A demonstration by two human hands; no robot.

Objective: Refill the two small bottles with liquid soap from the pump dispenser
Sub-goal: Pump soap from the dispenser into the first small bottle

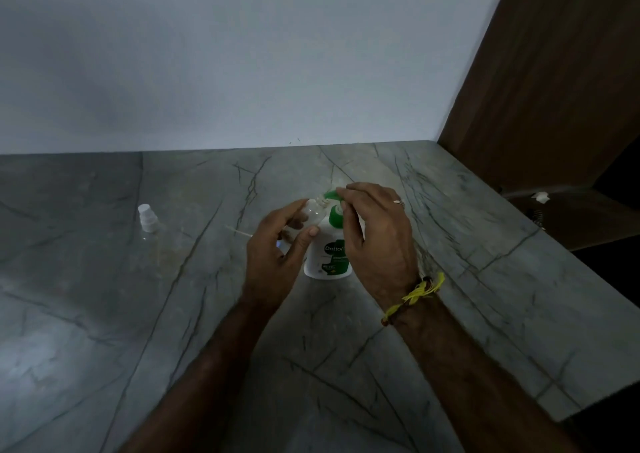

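Note:
A white pump dispenser [329, 255] with a green pump head and a green label stands on the grey stone counter [173, 314]. My left hand [273, 245] grips a small clear bottle [313, 212], tilted, with its open neck right under the green spout. My right hand [374, 234] rests on top of the pump head, fingers bent over it. A second small clear bottle [149, 226] with a white cap stands upright far to the left.
A thin pale stick [239, 233] lies on the counter left of my left hand. A white wall [242, 72] closes the back. A brown wooden panel [554, 89] rises at the right, where the counter edge drops off.

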